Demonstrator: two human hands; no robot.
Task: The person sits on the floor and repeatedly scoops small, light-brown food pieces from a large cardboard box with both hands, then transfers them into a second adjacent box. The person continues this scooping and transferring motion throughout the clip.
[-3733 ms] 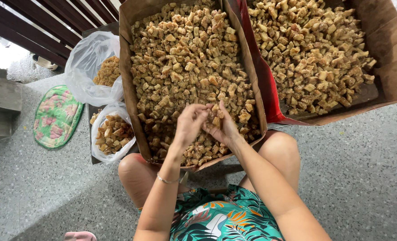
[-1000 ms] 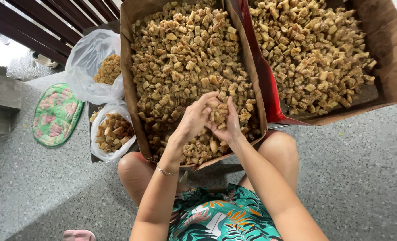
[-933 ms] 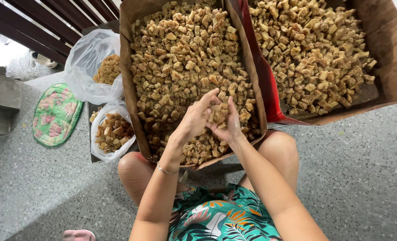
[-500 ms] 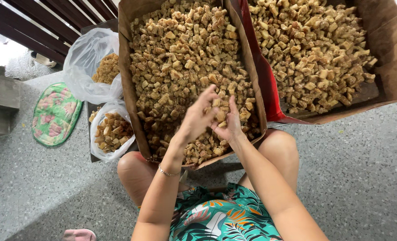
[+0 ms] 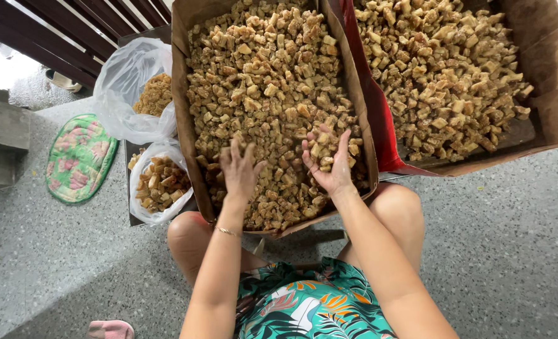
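Observation:
A cardboard box (image 5: 180, 94) full of small brown sugared chunks (image 5: 266, 81) lies on the floor in front of my knees. My right hand (image 5: 328, 160) is cupped palm up over its near end, with a heap of the chunks lying in it. My left hand (image 5: 240, 169) hovers just left of it, fingers spread, low over the chunks, with nothing visibly held. A thin bracelet (image 5: 227, 231) sits on the left wrist.
A second cardboard box (image 5: 542, 69) of paler chunks lies to the right, with a red lining (image 5: 370, 107) along its near side. On the left are two clear plastic bags (image 5: 131, 81) (image 5: 159, 182) holding chunks, a green flowered mat (image 5: 79, 157), and a dark slatted bench (image 5: 72, 31).
My hands were pressed together over the chunks. They have now parted: the left hand moved left and opened, the right stays cupped with chunks in it.

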